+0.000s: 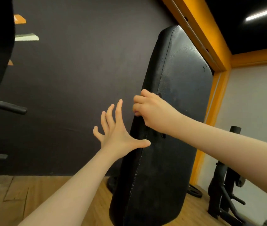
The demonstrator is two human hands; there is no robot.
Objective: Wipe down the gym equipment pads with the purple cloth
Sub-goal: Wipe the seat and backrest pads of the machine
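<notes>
My right hand (152,111) is on the left edge of the tall black pad (170,128), about at its middle height. The fingers are curled round this edge and hold it; the fingertips go behind the pad, so I cannot see them fully. A very small pink-purple spot shows under these fingers, but it is too small to tell if this is the purple cloth. I see no other part of the cloth in this view.

My left hand (118,131) is just left of the pad and a little lower than the right one. Its grip is spread: all fingers are straight and apart, and they hold nothing. Only the thumb (143,143) touches the pad, at the stitched seam on its left side.

The pad stands nearly upright, a little tilted, on the wooden floor (31,201), in front of a dark wall (80,70). An orange frame (211,111) runs behind the pad on the right. At the far right a black metal rack (224,185) stands on the floor. At the left a black handle (7,106) sticks out from another dark part of the equipment.
</notes>
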